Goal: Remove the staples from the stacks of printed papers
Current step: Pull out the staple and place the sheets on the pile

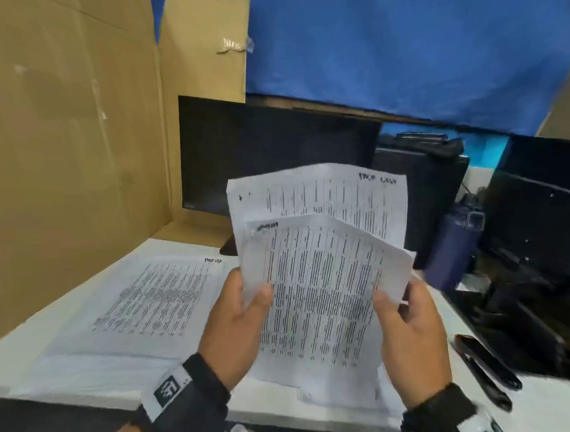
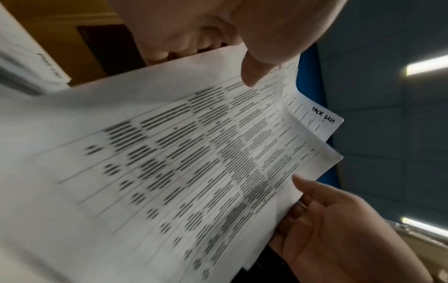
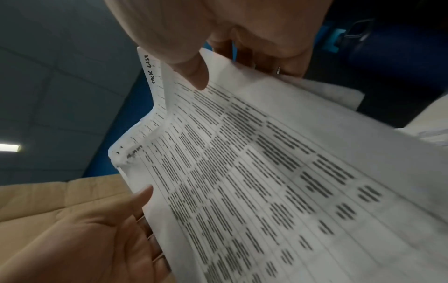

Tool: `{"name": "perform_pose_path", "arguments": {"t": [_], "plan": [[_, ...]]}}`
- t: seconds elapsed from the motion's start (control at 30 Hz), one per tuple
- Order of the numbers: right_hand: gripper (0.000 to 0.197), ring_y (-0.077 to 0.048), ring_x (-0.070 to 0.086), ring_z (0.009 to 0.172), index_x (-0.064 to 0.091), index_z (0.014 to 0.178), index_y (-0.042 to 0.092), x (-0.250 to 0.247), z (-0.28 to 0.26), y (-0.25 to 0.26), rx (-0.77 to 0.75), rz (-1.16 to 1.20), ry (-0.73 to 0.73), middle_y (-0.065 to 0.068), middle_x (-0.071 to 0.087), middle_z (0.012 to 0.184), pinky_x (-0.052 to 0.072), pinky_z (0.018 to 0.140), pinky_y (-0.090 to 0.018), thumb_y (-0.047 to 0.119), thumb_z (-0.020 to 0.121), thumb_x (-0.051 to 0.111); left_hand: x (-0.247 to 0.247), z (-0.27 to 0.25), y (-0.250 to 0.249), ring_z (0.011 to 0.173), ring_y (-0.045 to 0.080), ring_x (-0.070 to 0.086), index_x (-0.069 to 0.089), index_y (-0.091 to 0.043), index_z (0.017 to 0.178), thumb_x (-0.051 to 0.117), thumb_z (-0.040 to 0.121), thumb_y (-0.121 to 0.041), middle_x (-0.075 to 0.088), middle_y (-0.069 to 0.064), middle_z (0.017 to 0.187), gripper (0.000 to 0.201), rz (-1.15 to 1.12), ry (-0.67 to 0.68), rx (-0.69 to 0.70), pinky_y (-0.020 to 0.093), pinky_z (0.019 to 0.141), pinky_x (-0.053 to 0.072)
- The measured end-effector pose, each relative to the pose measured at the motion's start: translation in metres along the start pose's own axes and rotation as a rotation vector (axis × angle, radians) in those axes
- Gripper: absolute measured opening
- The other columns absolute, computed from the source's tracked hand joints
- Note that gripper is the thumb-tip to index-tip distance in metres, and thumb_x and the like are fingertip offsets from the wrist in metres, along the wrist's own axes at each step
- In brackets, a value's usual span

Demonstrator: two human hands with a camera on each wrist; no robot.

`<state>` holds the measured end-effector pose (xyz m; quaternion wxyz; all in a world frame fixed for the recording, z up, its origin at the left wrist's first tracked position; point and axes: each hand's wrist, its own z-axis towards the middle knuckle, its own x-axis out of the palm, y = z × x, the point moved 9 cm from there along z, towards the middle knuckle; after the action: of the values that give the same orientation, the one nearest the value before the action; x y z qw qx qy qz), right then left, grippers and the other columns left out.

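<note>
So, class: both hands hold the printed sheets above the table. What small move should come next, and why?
Probably lay the held white printed sheets on the flat stack of printed papers. The left hand and right hand both pinch them, the torn top-left corner shows holes and no staple I can see, and the black staple remover lies untouched.

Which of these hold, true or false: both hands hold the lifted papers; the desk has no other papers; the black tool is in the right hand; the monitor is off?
1. Both the left hand and the right hand hold the lifted papers. True.
2. No other papers on the desk. False: a printed stack lies left.
3. Black tool is in the right hand. False: it lies on the desk.
4. The monitor is dark. True.
</note>
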<state>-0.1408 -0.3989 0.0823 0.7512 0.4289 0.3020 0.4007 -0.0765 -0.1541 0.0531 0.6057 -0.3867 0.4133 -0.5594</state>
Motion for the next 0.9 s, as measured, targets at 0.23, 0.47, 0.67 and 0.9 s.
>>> {"name": "perform_pose_path", "arguments": {"t": [0.23, 0.47, 0.67, 0.9], "plan": [[0.01, 0.014, 0.064, 0.081, 0.064, 0.106, 0.028, 0.001, 0.0, -0.031, 0.133, -0.008, -0.002, 0.016, 0.073, 0.092, 0.047, 0.068, -0.013, 0.022, 0.098, 0.06, 0.011, -0.009, 0.055, 0.133, 0.011, 0.056, 0.053, -0.028, 0.136, 0.054, 0.099, -0.044, 0.065, -0.012, 0.137, 0.041, 0.001, 0.055, -0.173, 0.043, 0.117, 0.04], [0.028, 0.008, 0.069, 0.084, 0.074, 0.093, 0.033, 0.01, -0.003, -0.029, 0.186, -0.037, 0.08, 0.025, 0.076, 0.091, 0.052, 0.08, -0.026, 0.051, 0.091, 0.053, 0.007, -0.009, 0.026, 0.096, 0.004, 0.066, 0.061, -0.028, 0.113, 0.047, 0.106, -0.022, 0.072, -0.006, 0.104, 0.018, 0.088, -0.032, 0.015, 0.01, 0.081, 0.048], [0.026, 0.011, 0.065, 0.094, 0.061, 0.113, 0.043, 0.02, -0.002, -0.024, 0.113, -0.062, 0.082, 0.032, 0.07, 0.104, 0.051, 0.082, -0.024, 0.028, 0.093, 0.067, 0.007, -0.017, 0.044, 0.101, -0.006, 0.067, 0.058, -0.032, 0.119, 0.054, 0.103, -0.013, 0.073, -0.022, 0.108, 0.025, 0.04, -0.066, -0.067, 0.014, 0.087, 0.049], [0.042, -0.01, 0.07, 0.094, 0.069, 0.101, 0.038, 0.023, -0.006, -0.052, 0.296, 0.068, 0.014, 0.014, 0.076, 0.096, 0.052, 0.088, -0.041, 0.002, 0.098, 0.048, 0.014, -0.021, 0.068, 0.091, -0.019, 0.048, 0.056, -0.043, 0.107, 0.053, 0.104, -0.015, 0.06, -0.03, 0.101, 0.029, 0.104, -0.014, -0.302, -0.006, 0.067, 0.036]]}}
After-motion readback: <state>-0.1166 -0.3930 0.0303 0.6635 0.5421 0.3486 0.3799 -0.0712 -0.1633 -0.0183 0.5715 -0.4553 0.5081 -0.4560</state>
